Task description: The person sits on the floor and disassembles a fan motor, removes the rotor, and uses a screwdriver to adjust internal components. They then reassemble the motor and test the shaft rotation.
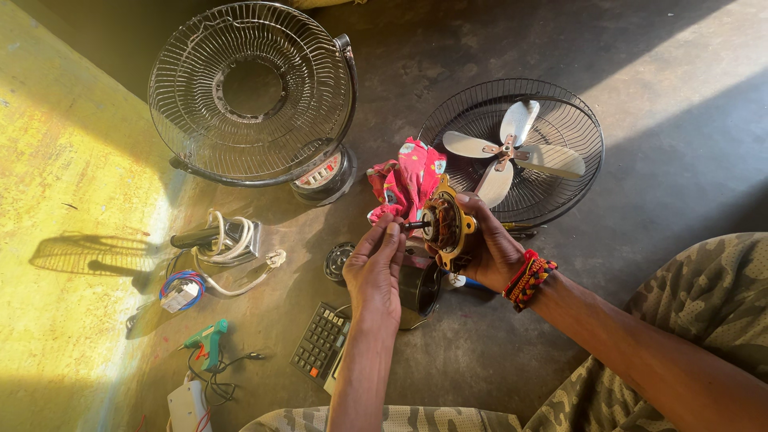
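Copper-wound fan motor (442, 226) gripped in right hand (488, 248); left hand (374, 268) fingers pinch its shaft tip. Bare floor (656, 168) lies open to the right; fan guards (248, 96) crowd the far side.

- Down by my left forearm sits the calculator (321, 339), a dark slab with rows of grey keys and one orange key; its screen end is hidden under my arm.
- Below the upright fan guard, the round dial plate (319, 171) shows pale with red marks.
- No packages or signs down here.
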